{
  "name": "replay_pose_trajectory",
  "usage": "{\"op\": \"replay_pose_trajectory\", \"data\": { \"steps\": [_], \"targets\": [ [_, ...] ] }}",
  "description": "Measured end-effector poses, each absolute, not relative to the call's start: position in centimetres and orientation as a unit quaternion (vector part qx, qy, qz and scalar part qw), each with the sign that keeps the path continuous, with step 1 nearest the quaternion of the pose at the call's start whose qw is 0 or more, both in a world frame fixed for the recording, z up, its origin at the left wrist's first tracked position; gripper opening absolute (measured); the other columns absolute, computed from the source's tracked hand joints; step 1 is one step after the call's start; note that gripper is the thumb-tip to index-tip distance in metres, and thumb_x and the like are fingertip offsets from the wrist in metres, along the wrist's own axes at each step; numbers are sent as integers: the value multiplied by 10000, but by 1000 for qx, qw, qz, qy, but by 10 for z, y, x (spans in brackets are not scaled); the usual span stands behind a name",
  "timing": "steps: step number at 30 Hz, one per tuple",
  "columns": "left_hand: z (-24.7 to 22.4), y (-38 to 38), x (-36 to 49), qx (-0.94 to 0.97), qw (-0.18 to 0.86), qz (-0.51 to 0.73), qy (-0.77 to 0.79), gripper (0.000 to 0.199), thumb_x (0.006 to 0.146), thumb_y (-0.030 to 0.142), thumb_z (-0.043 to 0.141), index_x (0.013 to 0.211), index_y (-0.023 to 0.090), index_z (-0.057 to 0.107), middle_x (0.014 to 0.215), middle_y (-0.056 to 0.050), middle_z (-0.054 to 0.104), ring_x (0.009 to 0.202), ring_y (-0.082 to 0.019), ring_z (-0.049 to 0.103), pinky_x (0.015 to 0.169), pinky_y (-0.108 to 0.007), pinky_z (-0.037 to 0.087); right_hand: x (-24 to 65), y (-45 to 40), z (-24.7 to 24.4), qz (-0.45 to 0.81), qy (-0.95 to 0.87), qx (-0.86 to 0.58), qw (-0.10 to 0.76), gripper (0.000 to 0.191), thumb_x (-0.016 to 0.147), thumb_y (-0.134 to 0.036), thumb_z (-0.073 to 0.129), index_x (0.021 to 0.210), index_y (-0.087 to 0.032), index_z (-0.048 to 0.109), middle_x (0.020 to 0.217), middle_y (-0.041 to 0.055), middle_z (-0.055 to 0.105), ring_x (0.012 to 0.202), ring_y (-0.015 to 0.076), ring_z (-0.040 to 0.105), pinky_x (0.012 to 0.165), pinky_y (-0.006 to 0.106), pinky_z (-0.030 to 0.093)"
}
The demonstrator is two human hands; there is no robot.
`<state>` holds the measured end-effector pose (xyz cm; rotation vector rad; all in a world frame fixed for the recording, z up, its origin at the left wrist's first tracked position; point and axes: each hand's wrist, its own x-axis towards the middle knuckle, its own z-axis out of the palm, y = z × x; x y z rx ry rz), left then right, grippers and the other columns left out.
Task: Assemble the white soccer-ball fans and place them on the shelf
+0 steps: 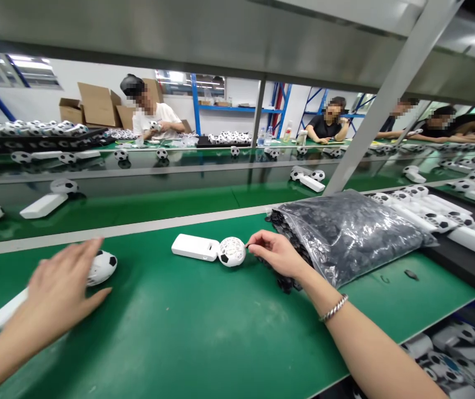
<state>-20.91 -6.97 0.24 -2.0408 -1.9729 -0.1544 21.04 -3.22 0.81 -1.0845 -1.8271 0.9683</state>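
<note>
Head view: two bare hands at two white balls on a green bench

Two hands, two balls and one bag sit on the near stretch of the green bench mat [187, 332]. The right hand [273, 255] has thumb and forefinger closed on a small dark piece [247, 244], too small to make out well, with its tip just beside a white plastic lattice ball [231, 251]. That ball, open-worked with a single black patch, rests against the end of a flat white rectangular plastic base [191, 247]. The left hand [57, 293] is palm down with its fingers spread open, right beside a black-and-white patched ball [103, 267]; whether they touch it cannot be told. A long white plastic bar [5, 308] runs out from under that hand. A clear plastic bag [347, 238] packed with black plastic pieces [285, 280] lies past the right hand, some pieces spilling at its mouth. A silver chain bracelet [334, 308] circles the right wrist. Across the bench, at least four co-workers sit, among them one in a white T-shirt [156, 120] and one in a black T-shirt [324, 126]
</note>
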Motion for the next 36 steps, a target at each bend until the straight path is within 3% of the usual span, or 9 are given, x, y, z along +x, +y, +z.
{"op": "replay_pose_trajectory", "data": {
  "steps": [3,7,10,14,18,22,28,33,36],
  "targets": [
    [1,-65,-179,-743,169,-24,-647,678,762,459,440,1334,157,236,1308,-151,378,1189,-326,347,950,-449,313,210,-33,9,339,-747,-419,390,120,771,-282,564,777,-175,616,770,13,570,714,126,518,663,262,416],
    [8,-64,-144,-747,226,-146,-608,655,762,483,489,1324,270,230,1396,-104,249,1285,-340,195,1006,-564,174,206,-33,7,356,-748,-409,382,100,758,-263,591,772,-172,629,782,20,573,705,125,519,656,264,414],
    [9,-58,-102,-812,128,-226,-523,686,732,494,548,1313,275,254,1372,-94,307,1268,-307,256,1022,-509,217,202,-32,2,372,-748,-392,386,83,739,-254,619,760,-176,638,810,25,563,728,125,515,644,256,411],
    [2,-38,-35,-843,-59,-230,-483,771,682,593,547,1299,205,296,1314,-114,403,1223,-280,334,1012,-478,259,199,-29,-6,375,-734,-390,410,71,722,-254,641,730,-185,627,853,32,549,833,143,516,644,246,417],
    [-3,-24,9,-847,-88,-205,-483,736,642,657,529,1203,188,437,1153,-102,552,1104,-291,451,1016,-548,161,199,-27,-11,398,-712,-396,423,90,708,-258,655,721,-187,603,1002,53,518,963,164,506,706,261,444],
    [-3,-24,15,-856,-80,-213,-464,668,650,636,539,1150,198,470,1053,-75,593,1023,-263,494,1008,-523,183,198,-27,-11,439,-698,-381,419,137,687,-252,676,736,-184,568,1140,64,490,1095,193,462,845,313,420],
    [-1,-25,11,-859,-103,-220,-450,574,680,562,558,1132,220,468,1037,-46,595,1007,-237,493,1010,-507,192,195,-25,-13,562,-625,-339,422,382,643,-236,710,943,-205,476,1035,39,563,948,158,560,866,341,425],
    [1,-21,11,-862,-128,-224,-436,521,688,496,577,1125,230,480,990,-26,594,985,-214,505,1032,-474,192,190,-29,-14,492,-657,-389,417,373,670,-251,681,975,-197,472,991,44,577,939,168,559,802,326,448],
    [0,-19,8,-876,-145,-215,-407,573,686,512,574,1168,223,457,1094,-43,563,1063,-234,467,1051,-486,152,194,-30,-9,457,-677,-420,397,386,662,-293,684,974,-200,476,994,41,580,933,167,560,774,306,455]
  ]
}}
